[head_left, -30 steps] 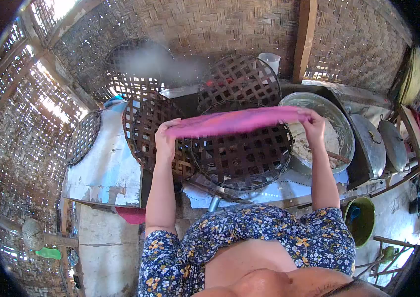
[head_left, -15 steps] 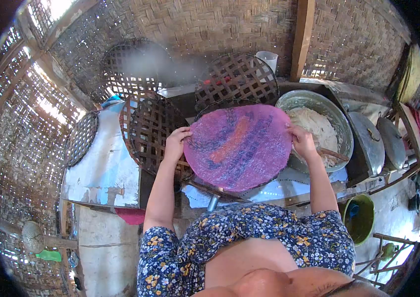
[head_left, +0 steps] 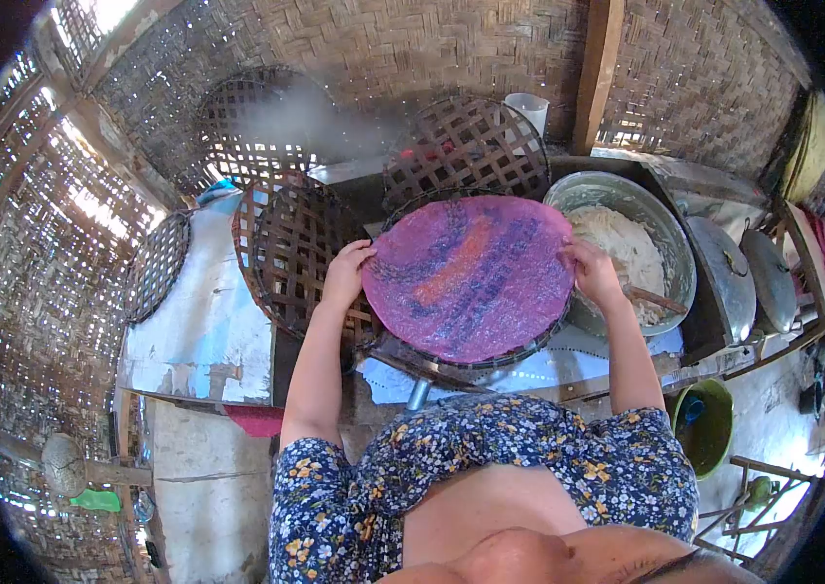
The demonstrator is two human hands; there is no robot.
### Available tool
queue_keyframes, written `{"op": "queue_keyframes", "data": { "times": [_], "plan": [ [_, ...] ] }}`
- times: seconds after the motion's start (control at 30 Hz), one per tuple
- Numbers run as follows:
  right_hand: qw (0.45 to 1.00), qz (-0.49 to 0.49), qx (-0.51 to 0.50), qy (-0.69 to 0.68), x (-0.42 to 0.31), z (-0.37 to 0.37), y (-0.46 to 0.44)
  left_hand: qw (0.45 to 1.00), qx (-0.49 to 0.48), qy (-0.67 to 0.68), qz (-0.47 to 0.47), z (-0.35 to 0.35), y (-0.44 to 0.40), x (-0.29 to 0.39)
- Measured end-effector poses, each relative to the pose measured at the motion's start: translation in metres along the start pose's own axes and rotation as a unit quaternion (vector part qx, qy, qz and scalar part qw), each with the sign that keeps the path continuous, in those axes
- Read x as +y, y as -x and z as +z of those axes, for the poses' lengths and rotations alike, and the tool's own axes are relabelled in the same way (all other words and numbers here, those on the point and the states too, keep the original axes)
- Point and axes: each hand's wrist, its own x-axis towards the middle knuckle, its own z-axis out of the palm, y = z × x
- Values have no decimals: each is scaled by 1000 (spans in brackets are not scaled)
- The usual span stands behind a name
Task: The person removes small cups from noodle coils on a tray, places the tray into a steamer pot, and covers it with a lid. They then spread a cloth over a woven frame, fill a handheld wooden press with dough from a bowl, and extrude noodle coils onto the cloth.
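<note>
A round pink-purple sheet (head_left: 471, 282) with dark blue and orange streaks lies flat over a round woven tray (head_left: 495, 358), whose dark rim shows at the front and back. My left hand (head_left: 345, 275) pinches the sheet's left edge. At its right edge, my right hand (head_left: 592, 270) grips it between thumb and fingers. Just right of the sheet is a large metal basin (head_left: 677, 229) holding a pale dough-like mass (head_left: 617, 243) and a wooden stick (head_left: 656, 299).
Lattice trays lean behind (head_left: 471, 151) and to the left (head_left: 301, 253). A white cup (head_left: 529, 109) stands at the back. Metal lids (head_left: 724, 282) are on the right, above a green tub (head_left: 704, 428). A worn white-blue surface (head_left: 203, 331) lies left.
The sheet, at first stretched nearly edge-on above the tray, has been lowered and laid out flat over it. Both hands have stayed on its edges, and the sheet has shifted slightly backward.
</note>
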Motion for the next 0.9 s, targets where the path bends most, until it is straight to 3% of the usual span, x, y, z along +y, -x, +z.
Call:
{"op": "queue_keyframes", "data": {
  "times": [0.13,0.23,0.33,0.37,0.43,0.5,0.53,0.63,0.73,0.83,0.9],
  "plan": [
    [1000,11,0,4,1,1,1,996,85,-7,7,-3,6,-2],
    [1000,-2,1,-1,0,-1,1,979,198,-16,-39,-1,30,7],
    [1000,-8,3,0,1,0,6,936,227,210,-169,1,77,59],
    [1000,-10,4,0,2,0,6,947,241,163,-136,7,98,65],
    [1000,-7,2,-5,1,-1,8,949,180,161,-205,15,136,84],
    [1000,2,-6,-15,-2,-2,7,973,12,77,-218,27,172,81],
    [1000,1,-7,-8,-1,0,7,960,-98,30,-260,36,187,74],
    [1000,-3,-9,1,1,3,9,965,-174,7,-197,73,221,48],
    [1000,3,-16,-8,-8,-1,10,903,-332,-10,-272,80,209,57],
    [1000,8,-24,-17,-12,-4,11,935,-247,-18,-253,100,218,56],
    [1000,7,-21,-11,-10,-2,14,927,-242,34,-283,110,222,50]
  ]
}}
